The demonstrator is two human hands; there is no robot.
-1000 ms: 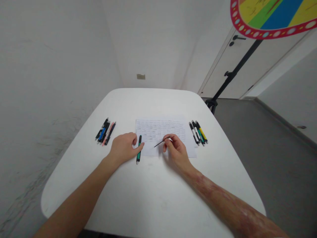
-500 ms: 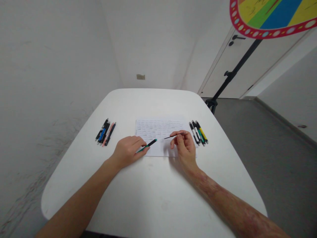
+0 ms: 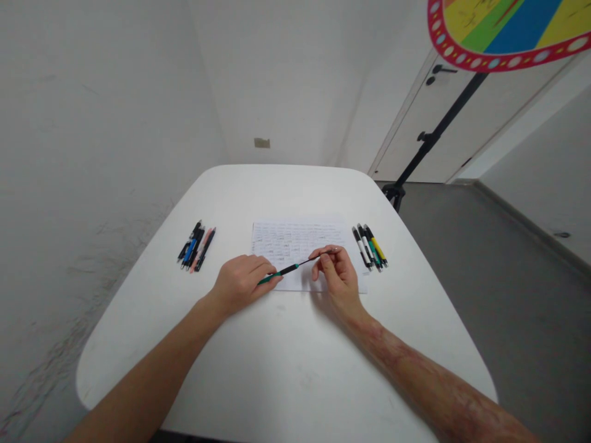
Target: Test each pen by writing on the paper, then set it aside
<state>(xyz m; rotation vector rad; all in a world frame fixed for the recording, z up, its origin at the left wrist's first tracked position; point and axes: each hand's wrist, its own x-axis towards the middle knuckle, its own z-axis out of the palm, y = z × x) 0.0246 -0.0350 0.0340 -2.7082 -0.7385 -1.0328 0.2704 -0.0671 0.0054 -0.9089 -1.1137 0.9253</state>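
Since the half-second-earlier frame, the right hand (image 3: 340, 272) has shifted left, closing the gap between the thin dark rod (image 3: 305, 262) and the green-and-black pen (image 3: 289, 269). Rod tip now meets the pen's end; entry cannot be told. Left hand: thumb and fingers pinching the pen. Right hand: fingertips pinching the rod. Both items are over the paper (image 3: 300, 231), midway between the tabletop's (image 3: 277, 363) left and right edges. Judgement: steady the pen, keep both in line, feed gently; a skewed rod could catch or bend.
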